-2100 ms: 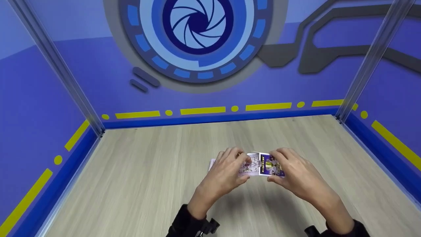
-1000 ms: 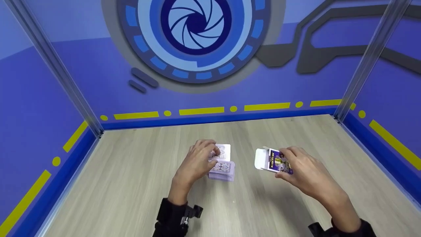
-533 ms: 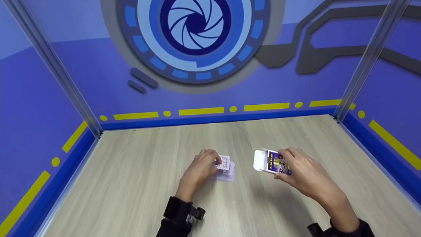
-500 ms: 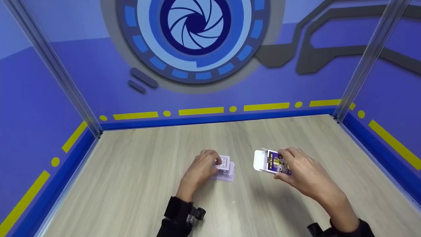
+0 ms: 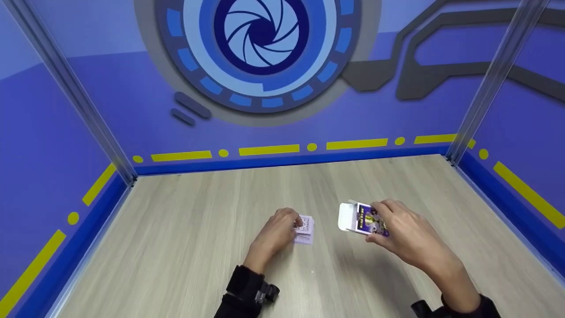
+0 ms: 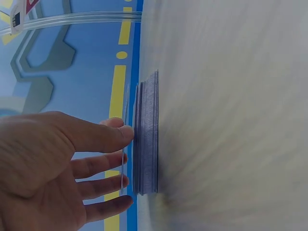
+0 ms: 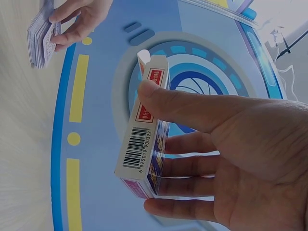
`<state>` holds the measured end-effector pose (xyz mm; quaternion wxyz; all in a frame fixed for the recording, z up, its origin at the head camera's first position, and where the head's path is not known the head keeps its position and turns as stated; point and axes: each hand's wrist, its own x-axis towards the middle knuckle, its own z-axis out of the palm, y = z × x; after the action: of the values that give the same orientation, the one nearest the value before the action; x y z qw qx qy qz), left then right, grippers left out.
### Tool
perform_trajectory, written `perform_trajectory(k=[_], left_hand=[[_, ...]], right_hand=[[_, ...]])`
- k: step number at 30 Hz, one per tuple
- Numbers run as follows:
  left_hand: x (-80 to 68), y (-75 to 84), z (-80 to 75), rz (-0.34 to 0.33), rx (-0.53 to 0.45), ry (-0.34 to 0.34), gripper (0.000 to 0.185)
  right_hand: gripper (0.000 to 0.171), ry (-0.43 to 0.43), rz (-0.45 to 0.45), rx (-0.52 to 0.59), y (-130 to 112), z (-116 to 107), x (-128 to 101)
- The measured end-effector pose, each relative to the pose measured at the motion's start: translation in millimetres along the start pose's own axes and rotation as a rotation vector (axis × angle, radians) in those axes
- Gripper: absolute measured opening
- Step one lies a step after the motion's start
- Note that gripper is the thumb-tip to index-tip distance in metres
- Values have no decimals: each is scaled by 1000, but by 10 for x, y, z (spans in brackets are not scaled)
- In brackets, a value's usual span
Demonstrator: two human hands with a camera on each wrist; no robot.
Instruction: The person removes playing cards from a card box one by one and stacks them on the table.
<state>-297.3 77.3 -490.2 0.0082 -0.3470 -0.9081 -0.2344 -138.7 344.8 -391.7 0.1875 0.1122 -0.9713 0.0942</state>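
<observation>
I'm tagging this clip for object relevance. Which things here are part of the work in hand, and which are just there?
In use:
deck on the table, under the left hand
card box, flap open, held by the right hand

Just there:
table
booth walls

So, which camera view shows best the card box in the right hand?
The right wrist view: the card box is large there, with barcode side and open flap visible, gripped between thumb and fingers of the right hand. The head view shows it small, flap open. The left wrist view does not show it.
</observation>
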Motion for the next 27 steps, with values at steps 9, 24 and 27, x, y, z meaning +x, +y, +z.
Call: perform_trajectory(k=[9, 24, 27], left_hand=[[-3, -33, 58, -15, -43, -33, 30], [5, -20, 48, -7, 0, -74, 31], [-3, -27, 29, 3, 19, -76, 32]], right_hand=[[66, -14, 8, 9, -16, 15, -2], [64, 13, -25, 2, -15, 18, 8], [65, 13, -31, -1, -22, 22, 8]])
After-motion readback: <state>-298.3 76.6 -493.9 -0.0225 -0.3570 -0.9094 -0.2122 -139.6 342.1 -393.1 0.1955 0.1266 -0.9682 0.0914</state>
